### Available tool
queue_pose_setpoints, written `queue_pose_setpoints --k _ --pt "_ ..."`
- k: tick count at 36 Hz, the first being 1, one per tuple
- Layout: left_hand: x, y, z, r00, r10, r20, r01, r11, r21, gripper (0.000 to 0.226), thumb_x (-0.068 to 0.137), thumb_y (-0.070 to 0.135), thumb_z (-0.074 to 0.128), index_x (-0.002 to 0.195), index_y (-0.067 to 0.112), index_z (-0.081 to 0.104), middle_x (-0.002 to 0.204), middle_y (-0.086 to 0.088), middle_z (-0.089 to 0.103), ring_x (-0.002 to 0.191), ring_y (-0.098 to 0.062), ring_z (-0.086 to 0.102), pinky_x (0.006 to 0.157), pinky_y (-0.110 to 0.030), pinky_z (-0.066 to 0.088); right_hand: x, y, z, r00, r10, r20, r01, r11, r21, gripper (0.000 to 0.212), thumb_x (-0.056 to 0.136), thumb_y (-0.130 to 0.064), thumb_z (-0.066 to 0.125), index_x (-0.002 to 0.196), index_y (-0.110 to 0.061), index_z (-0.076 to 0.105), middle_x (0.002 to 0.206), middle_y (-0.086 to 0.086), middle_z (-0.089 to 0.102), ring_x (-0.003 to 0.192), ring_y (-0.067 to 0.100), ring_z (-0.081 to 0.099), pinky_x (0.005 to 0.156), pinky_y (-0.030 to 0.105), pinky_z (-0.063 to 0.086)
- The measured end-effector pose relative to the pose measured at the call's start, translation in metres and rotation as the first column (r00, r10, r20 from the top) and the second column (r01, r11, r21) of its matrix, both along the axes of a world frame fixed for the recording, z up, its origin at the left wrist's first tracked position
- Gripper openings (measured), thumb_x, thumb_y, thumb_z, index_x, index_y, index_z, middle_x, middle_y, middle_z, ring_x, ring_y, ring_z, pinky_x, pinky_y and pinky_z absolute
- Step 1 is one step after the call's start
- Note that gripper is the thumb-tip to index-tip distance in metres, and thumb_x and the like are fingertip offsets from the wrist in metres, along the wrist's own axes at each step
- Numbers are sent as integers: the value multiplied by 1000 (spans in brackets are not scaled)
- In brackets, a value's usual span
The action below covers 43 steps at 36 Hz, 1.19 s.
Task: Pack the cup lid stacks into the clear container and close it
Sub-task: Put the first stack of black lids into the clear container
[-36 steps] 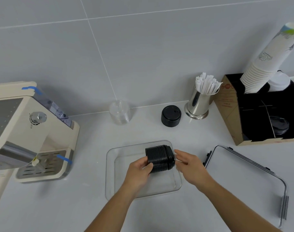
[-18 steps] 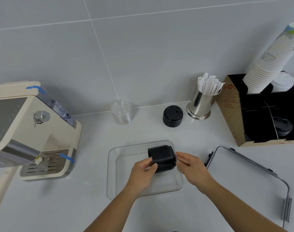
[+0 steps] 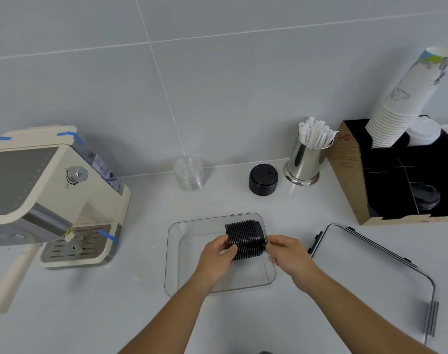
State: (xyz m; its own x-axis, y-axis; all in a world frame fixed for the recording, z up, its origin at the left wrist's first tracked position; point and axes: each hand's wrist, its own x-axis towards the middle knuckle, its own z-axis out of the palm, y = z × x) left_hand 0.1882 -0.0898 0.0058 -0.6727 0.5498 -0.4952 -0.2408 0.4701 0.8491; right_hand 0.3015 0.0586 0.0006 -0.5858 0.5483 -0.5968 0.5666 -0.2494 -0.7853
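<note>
- A black lid stack (image 3: pixel 245 241) lies on its side in the upper right part of the clear container (image 3: pixel 173 264), which sits open at the table's (image 3: pixel 307 302) middle.
- The left hand (image 3: pixel 217 256) has its grip clamped on the stack's left end, thumb over the front; the right hand (image 3: pixel 289 254) presses fingertips against the right end, by the container's right wall, so both grips are closed on the stack.
- At 3 o'clock of the container lies its clear cover (image 3: pixel 381 272) with dark latches, flat on the table and apart from the container.
- At 12 o'clock, near the wall, a second black lid stack (image 3: pixel 263 179) stands upright; at 11 o'clock stands a stack of clear lids (image 3: pixel 189 172).
- At 1 o'clock stands a steel cup of wrapped straws (image 3: pixel 307 159), and beside it a cardboard organiser (image 3: pixel 350 175) with paper cups (image 3: pixel 406 98) leaning out.
- At 9 o'clock stands a cream coffee machine (image 3: pixel 51 195), well apart from the container.
</note>
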Motion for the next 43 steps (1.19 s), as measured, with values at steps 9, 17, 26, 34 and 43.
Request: queue_pose_setpoints --k 9,17,26,34,43 --pt "1 -1 5 999 36 -3 -36 999 -28 23 94 17 60 113 26 68 104 9 73 96 -9 68 88 -31 56 4 10 6 985 -161 -68 143 965 -221 25 85 -4 67 110 -5 69 99 14 71 89 24 66 91 36 55" --pt "-3 -12 7 991 131 41 -130 991 -22 29 94 20 62 123 21 62 113 -3 69 104 -19 67 81 -26 55 12 13 19 981 -171 -95 140 952 -271 22 88 -7 67 110 -7 70 102 11 69 94 22 67 90 34 55" --pt "-4 -14 28 970 231 77 -235 971 43 18 93 14 63 110 16 69 103 -7 73 96 -25 71 84 -33 57 16 31 44 954 -229 -194 162 938 -307 20 91 -10 65 111 -9 70 120 14 69 110 25 67 96 37 52" --pt "-21 12 56 971 236 41 -239 967 91 17 95 15 61 107 17 72 100 -7 75 92 -23 72 78 -30 57 9 63 64 908 -293 -299 180 918 -353 18 96 -8 58 110 -8 68 114 9 73 106 23 69 100 41 50" --pt "-53 59 72 964 241 112 -249 966 65 17 95 23 62 106 16 73 105 -8 74 97 -26 72 83 -33 58 -8 111 65 904 -305 -301 195 918 -345 19 97 -18 57 113 -13 67 117 5 72 111 24 67 100 42 50"
